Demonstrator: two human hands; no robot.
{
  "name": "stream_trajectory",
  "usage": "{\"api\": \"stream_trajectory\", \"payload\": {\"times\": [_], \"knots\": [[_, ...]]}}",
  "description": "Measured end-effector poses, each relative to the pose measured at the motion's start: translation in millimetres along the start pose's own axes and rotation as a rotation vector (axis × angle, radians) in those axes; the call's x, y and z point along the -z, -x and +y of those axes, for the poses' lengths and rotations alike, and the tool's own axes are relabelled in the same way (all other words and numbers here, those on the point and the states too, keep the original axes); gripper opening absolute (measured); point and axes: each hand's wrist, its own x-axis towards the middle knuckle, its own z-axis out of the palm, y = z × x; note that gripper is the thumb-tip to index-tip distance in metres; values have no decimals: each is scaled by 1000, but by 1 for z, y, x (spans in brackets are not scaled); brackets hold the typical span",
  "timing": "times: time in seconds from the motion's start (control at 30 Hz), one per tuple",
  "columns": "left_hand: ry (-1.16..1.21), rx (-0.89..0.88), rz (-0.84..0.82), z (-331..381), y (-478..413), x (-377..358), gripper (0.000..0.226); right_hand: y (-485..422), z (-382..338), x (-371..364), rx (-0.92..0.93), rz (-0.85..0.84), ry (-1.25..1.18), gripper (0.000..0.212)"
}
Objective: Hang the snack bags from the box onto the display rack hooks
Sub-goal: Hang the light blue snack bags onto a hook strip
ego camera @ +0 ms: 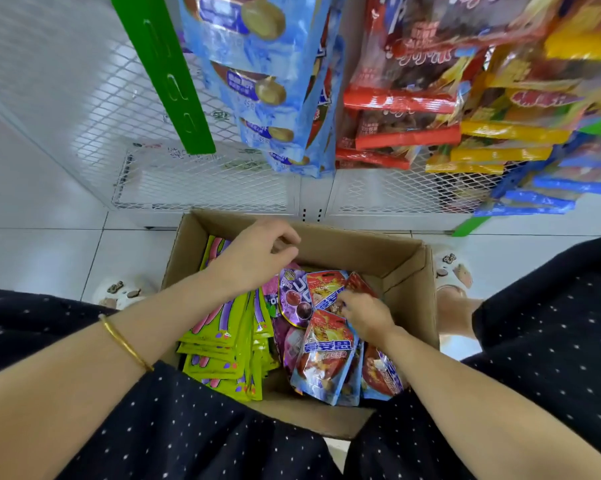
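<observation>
An open cardboard box (409, 268) stands on the floor between my knees. Inside lie green snack bags (222, 344) stacked at the left, purple bags (293, 299) in the middle and red-and-blue bags (326, 358) at the right. My right hand (363, 311) reaches down into the box and pinches the top of a red-and-blue bag. My left hand (257, 254) hovers above the box's far left part with fingers loosely curled, holding nothing. The white mesh display rack (202, 181) rises behind the box with blue snack bags (274, 84) hanging on it.
Red bags (399, 102), yellow bags (499, 147) and blue bags (548, 195) hang in rows at the right of the rack. A green strip (174, 81) with hooks hangs at the left. White floor tiles surround the box; my feet in slippers (454, 268) stand beside it.
</observation>
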Motion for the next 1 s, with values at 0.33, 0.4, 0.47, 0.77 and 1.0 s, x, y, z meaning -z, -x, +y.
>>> {"api": "stream_trajectory", "payload": {"times": [0.33,0.4,0.47,0.77,1.0], "knots": [[673,580,-165,7,2,-21,47,30,-6,99,75,309,-443,18],[931,775,-215,5,3,-23,69,47,-22,123,216,330,-596,22],[1116,866,-240,4,2,-20,76,61,-43,135,329,324,-670,26],[1213,622,-31,-6,14,-7,20,67,-80,135,488,97,-785,21],[1012,359,-135,9,28,9,29,53,-85,153,249,323,-1096,41]]}}
